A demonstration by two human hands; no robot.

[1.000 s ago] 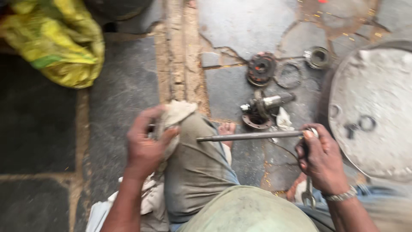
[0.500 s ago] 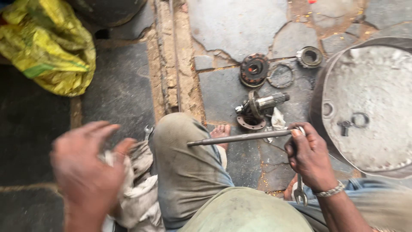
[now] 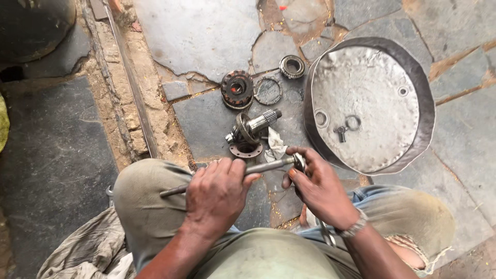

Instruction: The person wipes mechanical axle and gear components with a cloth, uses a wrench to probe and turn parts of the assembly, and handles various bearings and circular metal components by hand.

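A round dented grey metal pan (image 3: 369, 103) is lying upper right on the stone floor (image 3: 201, 31). At lower centre, the left hand (image 3: 217, 194) is gripping a long thin steel rod (image 3: 258, 168), fingers wrapped; the right hand (image 3: 318, 186) is pinching its ringed end.

We are looking down at an open-floor mechanic's workshop, the kind where repairs happen squatting on the ground. The floor (image 3: 201, 36) is cracked, irregular stone slabs with dirt in the joints, stained dark. Greasy drivetrain parts lie spread on it: a geared hub (image 3: 237, 89), a bearing (image 3: 292, 66), a thin ring gasket (image 3: 268, 91) and a splined pinion shaft (image 3: 253, 126) on a flange. Beside them sits a battered round metal pan (image 3: 413, 72), and a grimy rag (image 3: 88, 250) lies by the knee.
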